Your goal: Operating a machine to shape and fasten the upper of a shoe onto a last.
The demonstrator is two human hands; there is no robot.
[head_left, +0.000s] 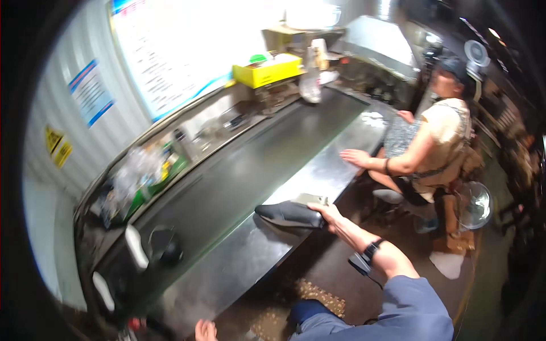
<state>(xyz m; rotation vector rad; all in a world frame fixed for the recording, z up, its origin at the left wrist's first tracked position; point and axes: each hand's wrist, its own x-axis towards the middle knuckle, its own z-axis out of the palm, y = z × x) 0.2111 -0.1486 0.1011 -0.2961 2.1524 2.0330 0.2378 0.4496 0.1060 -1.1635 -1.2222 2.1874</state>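
My right hand (326,213) is closed on the right end of a long black piece (291,215) that tapers to a rounded point at the left. Its kind cannot be made out. It lies over the bare metal ledge (239,275) along the front of a long dark trough. At the bottom edge, my left hand (206,331) shows only in part. Its blurred fingers look loosely apart near the ledge's front edge, with nothing seen in them.
The trough (250,170) runs from lower left to far right. White pieces (136,247) and a dark round thing (165,244) lie at its left end. A seated co-worker (438,136) rests a hand on the ledge. Behind stand a yellow box (267,71) and plastic bags (142,170).
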